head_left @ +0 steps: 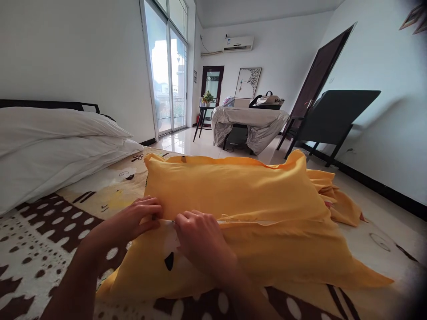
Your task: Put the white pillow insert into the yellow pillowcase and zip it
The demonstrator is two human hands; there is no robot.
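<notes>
A stuffed yellow pillowcase (227,186) lies across the bed in front of me, with a long seam opening running along its middle. White shows inside the slit (267,223) to the right of my hands, and loose threads hang at its edge. My left hand (142,215) is closed on the fabric at the left end of the seam. Just beside it, my right hand (200,235) pinches the seam at a zipper (168,221), a thin pale strip between the hands. The fingertips of the right hand partly hide what they hold.
White pillows (63,151) are stacked at the left on the patterned bedsheet (80,218). Crumpled orange-yellow cloth (343,202) lies right of the pillowcase. Beyond the bed stand a covered table (250,116) with bags and a dark chair (333,118).
</notes>
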